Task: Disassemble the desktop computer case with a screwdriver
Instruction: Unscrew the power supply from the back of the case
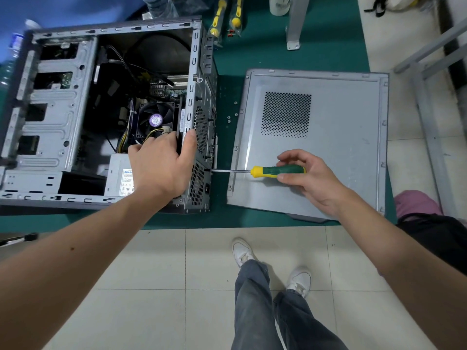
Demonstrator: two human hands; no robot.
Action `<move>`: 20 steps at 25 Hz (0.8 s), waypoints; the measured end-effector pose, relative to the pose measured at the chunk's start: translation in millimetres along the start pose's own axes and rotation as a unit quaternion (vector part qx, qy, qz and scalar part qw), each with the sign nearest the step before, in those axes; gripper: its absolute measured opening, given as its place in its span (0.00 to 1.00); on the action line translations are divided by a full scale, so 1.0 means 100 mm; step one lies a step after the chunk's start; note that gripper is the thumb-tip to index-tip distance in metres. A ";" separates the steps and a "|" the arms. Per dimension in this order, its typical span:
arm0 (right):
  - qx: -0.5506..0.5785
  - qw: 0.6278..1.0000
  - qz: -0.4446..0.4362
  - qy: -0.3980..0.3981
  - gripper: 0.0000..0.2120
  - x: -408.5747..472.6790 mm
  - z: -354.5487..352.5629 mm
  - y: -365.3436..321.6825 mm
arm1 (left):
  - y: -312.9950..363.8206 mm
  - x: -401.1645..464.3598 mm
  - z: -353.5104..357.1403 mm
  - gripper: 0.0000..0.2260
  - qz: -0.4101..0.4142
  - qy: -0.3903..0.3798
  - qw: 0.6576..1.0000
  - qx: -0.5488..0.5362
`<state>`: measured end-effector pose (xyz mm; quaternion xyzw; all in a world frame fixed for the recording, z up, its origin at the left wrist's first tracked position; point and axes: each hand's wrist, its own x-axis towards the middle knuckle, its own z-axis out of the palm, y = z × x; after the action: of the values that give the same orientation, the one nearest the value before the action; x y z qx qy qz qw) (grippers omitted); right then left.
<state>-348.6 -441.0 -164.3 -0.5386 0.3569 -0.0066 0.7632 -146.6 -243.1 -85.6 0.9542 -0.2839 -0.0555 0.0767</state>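
An open grey computer case (58, 117) lies on its side on the green mat, showing a fan, cables and a power supply (118, 175). My left hand (161, 165) grips the case's rear edge over the power supply. My right hand (305, 178) holds a green-and-yellow screwdriver (275, 171) level, its tip touching the rear panel near the power supply. The removed side panel (328, 137) lies flat to the right, under my right hand.
Several small loose screws (231, 114) lie on the green mat (227, 218) between case and panel. Two bagged yellow-handled screwdrivers (227, 18) lie at the back. A metal frame leg (294, 29) stands behind the panel. My feet are on the tiled floor below the table edge.
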 end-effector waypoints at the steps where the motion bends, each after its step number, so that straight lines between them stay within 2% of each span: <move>1: -0.005 1.000 0.015 -0.001 0.09 -0.01 0.03 -0.01 | 0.00 0.00 0.00 0.28 0.000 0.000 1.000 -0.001; 2: -0.034 0.999 0.037 -0.001 0.05 -0.03 0.06 -0.04 | 0.00 0.00 0.00 0.28 0.001 0.001 1.000 -0.001; 4: -0.135 0.990 0.049 -0.003 0.13 -0.02 0.08 -0.05 | 0.00 0.00 0.00 0.28 0.000 0.002 1.000 0.001; 5: -0.150 0.988 0.031 0.005 0.11 -0.01 0.08 -0.05 | 0.00 0.00 0.00 0.28 0.001 0.002 1.000 0.001; 6: -0.125 0.992 0.014 0.017 0.05 -0.01 0.07 -0.05 | 0.00 0.00 0.00 0.28 0.001 0.001 1.000 0.001; 7: -0.077 0.997 -0.003 0.023 0.05 -0.01 0.05 -0.06 | 0.00 0.00 0.00 0.28 0.001 0.000 1.000 0.001; 8: -0.016 1.000 -0.005 0.020 0.12 -0.01 0.03 -0.04 | 0.00 0.00 0.00 0.28 0.001 -0.001 1.000 0.001; 9: 0.039 0.999 0.003 0.014 0.14 -0.01 0.03 -0.04 | 0.00 0.00 0.00 0.28 0.001 -0.002 1.000 0.001; 10: 0.051 0.998 0.021 0.010 0.11 -0.01 0.03 -0.05 | 0.00 0.00 0.00 0.28 0.001 -0.002 1.000 0.001; 11: 0.045 0.998 0.045 0.005 0.05 -0.01 0.05 -0.06 | 0.00 0.00 0.00 0.28 0.000 -0.002 1.000 0.001; 13: -0.027 0.996 0.080 -0.001 0.12 0.00 0.06 -0.07 | 0.00 0.00 0.00 0.28 0.000 -0.002 1.000 0.003; 14: -0.038 0.997 0.068 0.000 0.11 0.00 0.07 -0.09 | -0.01 0.01 0.00 0.29 0.000 -0.003 1.000 0.004; 15: -0.026 0.998 0.054 0.004 0.06 0.00 0.05 -0.08 | -0.01 0.01 0.00 0.29 0.001 -0.003 1.000 0.004; 16: -0.006 1.000 0.029 0.008 0.06 -0.01 0.03 -0.07 | 0.00 0.01 0.00 0.29 0.001 -0.002 1.000 0.005; 17: 0.016 1.000 0.017 0.005 0.12 0.00 0.00 -0.07 | 0.00 0.01 0.00 0.29 0.001 -0.001 1.000 0.006; 18: 0.030 0.999 0.015 -0.003 0.14 -0.01 0.01 -0.08 | 0.00 0.01 0.00 0.29 0.001 -0.001 1.000 0.007; 20: -0.003 0.998 0.058 -0.019 0.06 -0.04 0.05 -0.10 | 0.00 0.01 0.00 0.28 0.002 -0.001 1.000 0.007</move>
<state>-345.0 -440.1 -153.1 -0.5196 0.3730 0.0490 0.7671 -146.1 -243.3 -85.8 0.9541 -0.2859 -0.0547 0.0701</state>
